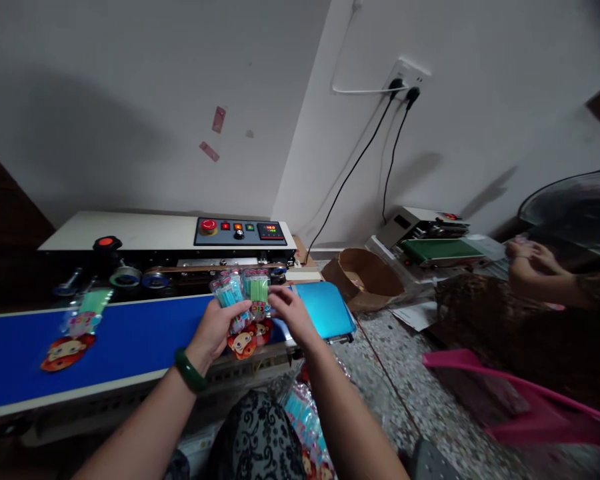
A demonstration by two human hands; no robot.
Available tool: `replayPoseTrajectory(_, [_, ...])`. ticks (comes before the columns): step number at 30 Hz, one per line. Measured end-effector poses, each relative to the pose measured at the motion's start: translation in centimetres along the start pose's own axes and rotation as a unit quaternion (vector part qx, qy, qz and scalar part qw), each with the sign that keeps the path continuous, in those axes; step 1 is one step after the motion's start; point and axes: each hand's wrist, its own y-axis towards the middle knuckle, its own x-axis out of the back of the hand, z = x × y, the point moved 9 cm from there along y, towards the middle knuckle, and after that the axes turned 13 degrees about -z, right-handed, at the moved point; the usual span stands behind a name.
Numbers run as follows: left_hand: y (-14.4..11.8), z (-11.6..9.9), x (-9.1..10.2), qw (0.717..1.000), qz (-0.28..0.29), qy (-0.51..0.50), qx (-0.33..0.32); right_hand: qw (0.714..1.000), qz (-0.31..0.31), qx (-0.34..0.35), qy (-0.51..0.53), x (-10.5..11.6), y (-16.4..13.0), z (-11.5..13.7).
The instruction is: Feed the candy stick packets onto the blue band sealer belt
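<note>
My left hand (214, 330), with a dark green bangle (190, 371) on its wrist, is closed on clear packets of light blue sticks (229, 292). My right hand (294, 313) pinches the right edge of a clear packet of green sticks (258, 289), close beside the blue ones. Below the packets show red-haired cartoon head cards (245, 341). Both hands are over the blue conveyor belt (150, 333) of a sealing machine (170, 230). Another packet with green sticks (91, 305) and a cartoon head lies on the belt at the left.
A control panel (240, 231) faces me. Several filled packets (305, 413) lie by my lap. To the right are a cardboard box (363, 277), a second machine with a green belt (440, 250), a pink plastic stool (530, 407) and another person's hands (530, 252). Cables hang from a wall socket.
</note>
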Motion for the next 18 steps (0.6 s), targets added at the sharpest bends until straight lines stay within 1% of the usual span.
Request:
replayPoseTrajectory(1, [0.0,0.1,-0.1,1.000,0.004,-0.001,-0.005,1.000,0.026,0.004,0.004,-1.0,-0.8,-0.1])
replayPoseTrajectory(2, [0.1,0.2,-0.1,1.000,0.005,0.001,-0.010,0.999,0.035,0.009,0.005,-1.5,-1.4,-0.2])
replayPoseTrajectory(4, [0.2,0.4,0.0,1.000,-0.001,0.006,-0.018,1.000,0.008,0.013,0.013,-1.3,-1.6,-0.5])
replayPoseTrajectory(6, [0.5,0.5,0.4,0.999,-0.020,0.011,-0.024,0.998,-0.051,0.011,0.032,0.4,-0.9,-0.8])
replayPoseTrajectory(8, [0.7,0.4,0.9,0.999,-0.038,0.012,-0.023,0.992,-0.113,-0.006,0.053,2.8,0.1,-1.2])
replayPoseTrajectory(9, [0.8,0.4,1.1,0.999,-0.044,0.012,-0.020,0.989,-0.139,-0.023,0.055,4.2,0.6,-1.5])
replayPoseTrajectory(11, [0.8,0.4,1.3,0.999,-0.046,0.013,-0.009,0.983,-0.168,-0.068,0.034,6.4,1.6,-2.1])
replayPoseTrajectory(13, [0.8,0.3,1.3,0.999,-0.043,0.009,-0.008,0.980,-0.166,-0.105,-0.001,7.7,2.6,-2.5])
replayPoseTrajectory(14, [0.8,0.3,1.3,0.999,-0.042,0.006,-0.009,0.981,-0.156,-0.116,-0.016,8.0,3.1,-2.6])
replayPoseTrajectory(16, [0.8,0.2,1.2,0.999,-0.042,-0.003,-0.011,0.983,-0.130,-0.122,-0.035,7.8,4.0,-2.6])
replayPoseTrajectory(18, [0.8,0.1,1.0,0.999,-0.039,-0.012,-0.012,0.985,-0.119,-0.114,-0.052,7.2,4.8,-2.5])
